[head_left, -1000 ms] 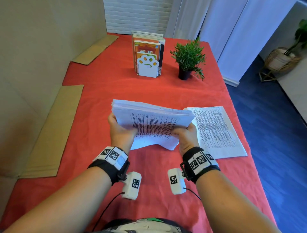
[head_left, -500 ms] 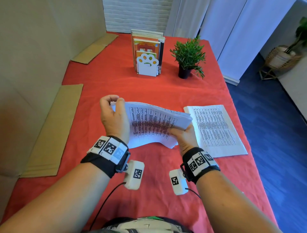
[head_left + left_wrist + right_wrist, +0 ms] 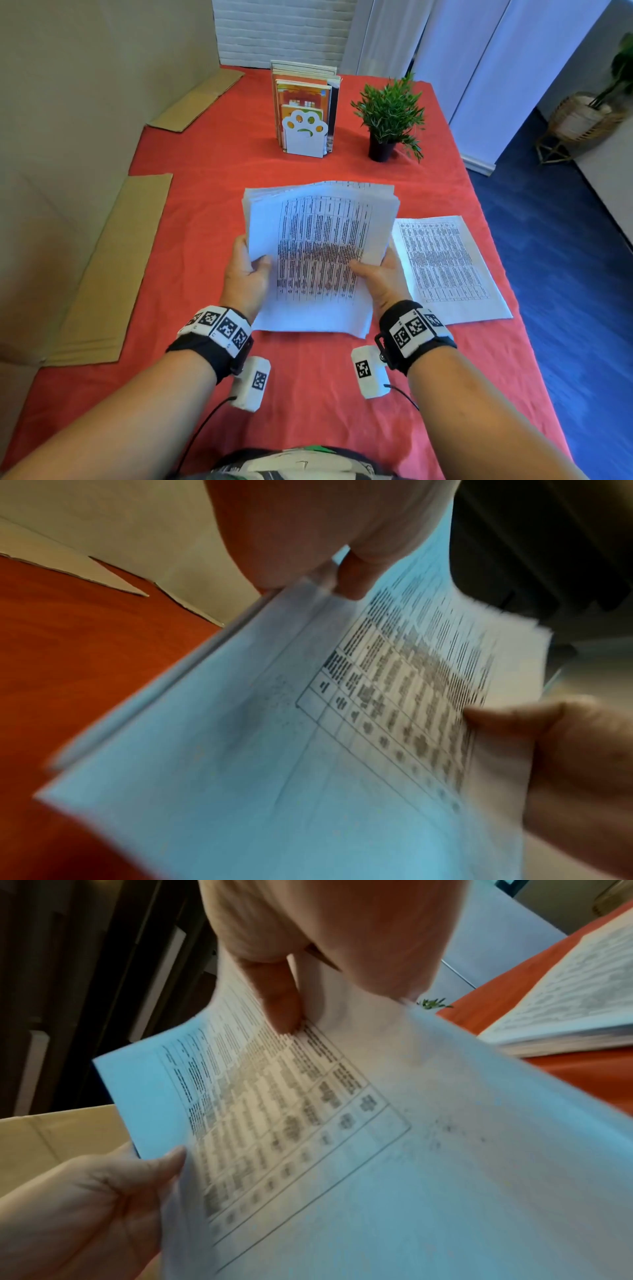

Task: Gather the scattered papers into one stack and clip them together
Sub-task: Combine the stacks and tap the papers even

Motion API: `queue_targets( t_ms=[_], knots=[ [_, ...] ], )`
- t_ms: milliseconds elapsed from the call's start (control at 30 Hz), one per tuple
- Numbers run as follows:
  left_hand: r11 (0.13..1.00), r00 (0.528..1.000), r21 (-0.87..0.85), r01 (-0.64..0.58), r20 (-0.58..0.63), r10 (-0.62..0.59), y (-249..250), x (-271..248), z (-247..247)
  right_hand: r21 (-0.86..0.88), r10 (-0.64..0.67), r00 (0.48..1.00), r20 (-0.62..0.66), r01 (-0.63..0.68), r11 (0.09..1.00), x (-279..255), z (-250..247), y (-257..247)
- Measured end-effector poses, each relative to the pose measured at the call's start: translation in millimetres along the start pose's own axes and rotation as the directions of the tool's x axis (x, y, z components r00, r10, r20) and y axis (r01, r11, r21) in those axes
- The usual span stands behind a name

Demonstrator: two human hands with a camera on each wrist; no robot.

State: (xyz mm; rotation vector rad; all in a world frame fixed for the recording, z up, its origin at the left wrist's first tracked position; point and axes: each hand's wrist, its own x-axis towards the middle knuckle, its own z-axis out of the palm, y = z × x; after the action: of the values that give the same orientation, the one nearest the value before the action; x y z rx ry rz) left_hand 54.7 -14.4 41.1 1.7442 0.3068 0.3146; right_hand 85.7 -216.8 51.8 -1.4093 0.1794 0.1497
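At frame centre, left hand (image 3: 245,274) and right hand (image 3: 378,277) grip the stack (image 3: 318,253), thumbs on top, fingers curled beneath.

Printed stack (image 3: 318,253) tilted; 2nd pile (image 3: 445,267) flat

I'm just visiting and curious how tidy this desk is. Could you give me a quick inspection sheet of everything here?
Surface: table under a red cloth.
Job's things: held paper stack, lifted and tilted; second paper pile flat on the cloth to its right. No clip seen.
Clutter: book holder and potted plant at the far end; cardboard strips along the left edge.
Hands: left hand and right hand grip the stack's sides, thumbs on top.
Cables: thin black cable from the left wrist camera, another at the right.
Surroundings: blue floor, wicker basket, white panels.
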Motion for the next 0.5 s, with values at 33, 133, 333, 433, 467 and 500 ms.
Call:
queue_targets(
  t_ms=[33,133,333,433,467,500],
  knots=[
    [1.0,1.0,0.009,0.017,-0.001,-0.017,2,2,-2,-0.006,-0.006,1.0,0.008,0.006,1.0,0,-2,0],
    [0.992,0.994,0.058,0.109,-0.01,-0.109,-1,5,-6,-0.057,0.017,1.0,0.016,-0.016,0.998,-4,-7,5],
    [0.987,0.988,0.059,0.147,-0.057,-0.143,-9,-14,-5,-0.205,-0.015,0.998,0.065,0.028,0.978,-18,-6,18],
    [0.994,0.993,0.06,0.087,-0.088,-0.082,-6,-20,-1,-0.184,-0.159,0.987,0.005,0.157,0.97,-20,-2,6],
    [0.997,0.995,0.037,0.062,-0.081,-0.059,-6,-22,-1,-0.179,-0.237,0.971,-0.011,0.232,0.956,-19,-1,0],
    [0.999,0.998,-0.003,0.034,-0.06,-0.034,-8,-23,-1,-0.184,-0.325,0.946,-0.01,0.318,0.93,-18,-1,-5]
  ],
)
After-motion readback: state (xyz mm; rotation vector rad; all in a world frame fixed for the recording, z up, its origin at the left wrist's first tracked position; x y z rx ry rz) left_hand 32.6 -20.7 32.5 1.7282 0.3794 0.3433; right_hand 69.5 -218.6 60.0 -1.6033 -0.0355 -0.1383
